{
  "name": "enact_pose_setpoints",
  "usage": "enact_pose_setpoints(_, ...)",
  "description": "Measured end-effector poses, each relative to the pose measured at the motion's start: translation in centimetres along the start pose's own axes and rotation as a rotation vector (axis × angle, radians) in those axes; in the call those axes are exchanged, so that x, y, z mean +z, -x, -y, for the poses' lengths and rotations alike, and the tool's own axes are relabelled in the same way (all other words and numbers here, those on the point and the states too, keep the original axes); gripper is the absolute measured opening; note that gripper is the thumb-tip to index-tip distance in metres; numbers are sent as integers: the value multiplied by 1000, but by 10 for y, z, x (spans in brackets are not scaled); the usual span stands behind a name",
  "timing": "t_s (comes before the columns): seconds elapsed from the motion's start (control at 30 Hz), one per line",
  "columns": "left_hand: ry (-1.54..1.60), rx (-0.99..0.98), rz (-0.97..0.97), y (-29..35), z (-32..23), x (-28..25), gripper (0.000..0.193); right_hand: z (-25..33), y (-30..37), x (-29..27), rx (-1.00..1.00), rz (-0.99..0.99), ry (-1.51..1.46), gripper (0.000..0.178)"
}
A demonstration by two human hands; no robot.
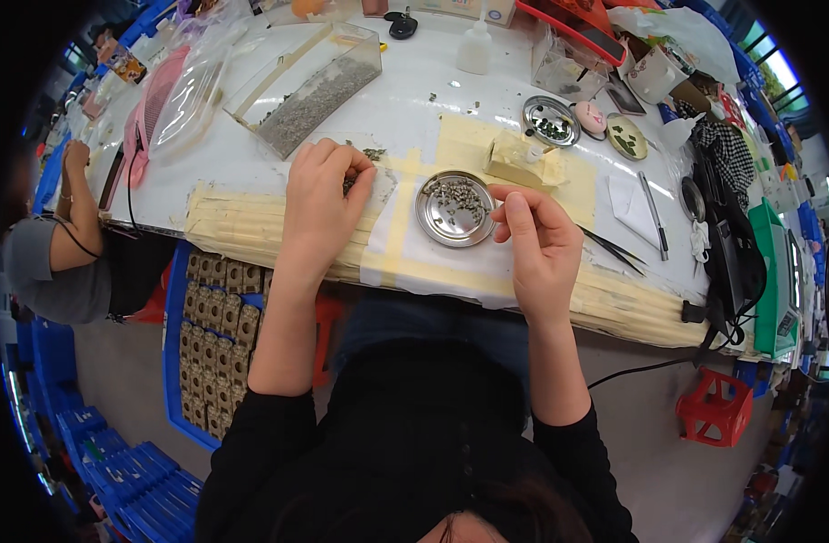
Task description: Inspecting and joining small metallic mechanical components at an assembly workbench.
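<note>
Can't really see the tips of my left fingers (344, 165): they're curled down by some dark bits (374, 154), no clue if they've pinched any. My right fingers (521, 217) are loosely bent at the right rim of the round metal dish (472, 230), can't tell if anything tiny's in them. Small metallic-looking pieces (458, 194) sit inside it. There's a gap between my left fingers and the dish. Black tweezers (615, 249) lie just right of my right fingers, and the desk's padded edge (270, 231) runs nearer me.

Left of the metal dish (459, 234), the left hand (324, 195) partly hides something dark (348, 184)! Bits (458, 193) inside the dish are too small to identify; far beyond it, an orange object (307, 7) gets cut off.
</note>
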State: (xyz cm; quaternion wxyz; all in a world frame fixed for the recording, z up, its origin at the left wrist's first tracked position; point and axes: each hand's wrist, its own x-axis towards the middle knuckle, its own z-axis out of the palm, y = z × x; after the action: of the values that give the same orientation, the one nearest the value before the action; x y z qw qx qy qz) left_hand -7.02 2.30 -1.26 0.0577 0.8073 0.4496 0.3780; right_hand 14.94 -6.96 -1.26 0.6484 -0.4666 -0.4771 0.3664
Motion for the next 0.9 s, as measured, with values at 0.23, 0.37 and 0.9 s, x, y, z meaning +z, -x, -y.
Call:
enact_pose_setpoints(0.23,97,51,-136,-1,1,4,8,0,-3,3,-6,-20,-59,20)
enact_pose_setpoints(0.37,279,-18,-145,7,-2,1,12,-1,-3,2,-6,3,-37,20)
enact_pose_setpoints(0.9,1126,-211,123,-9,-31,-9,35,15,-5,12,-284,34,417,15)
